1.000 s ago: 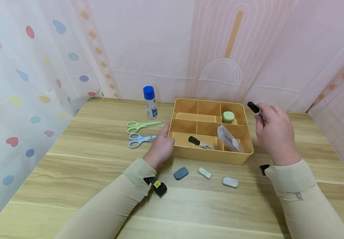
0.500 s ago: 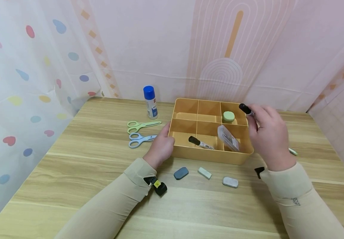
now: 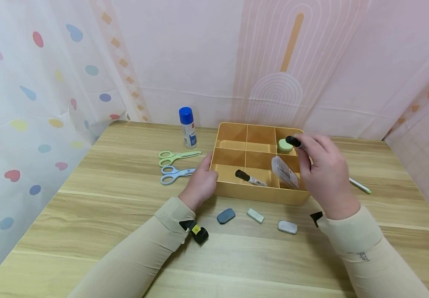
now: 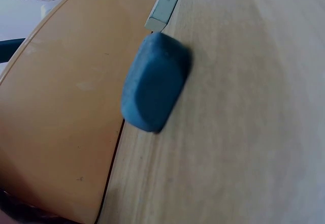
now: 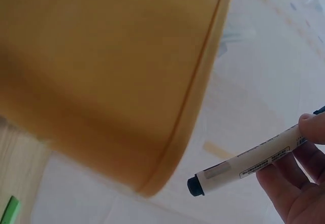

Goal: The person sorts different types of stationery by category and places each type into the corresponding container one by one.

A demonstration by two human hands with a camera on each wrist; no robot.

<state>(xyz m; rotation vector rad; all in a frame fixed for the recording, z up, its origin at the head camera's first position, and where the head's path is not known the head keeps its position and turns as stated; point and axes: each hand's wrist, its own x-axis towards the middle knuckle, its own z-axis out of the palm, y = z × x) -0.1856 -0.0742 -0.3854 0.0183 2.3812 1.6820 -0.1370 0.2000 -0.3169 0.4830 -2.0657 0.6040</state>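
Above the yellow organizer tray (image 3: 260, 194), your right hand (image 3: 324, 174) pinches a black-capped marker (image 3: 293, 141), cap leftward over the right-hand compartments.

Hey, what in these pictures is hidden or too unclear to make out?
- Head view: the right hand hides most of the marker it holds.
- Head view: print on the glue stick is too small to read.
- Left wrist view: the left hand is cut off; only the organizer box wall and dark eraser show.
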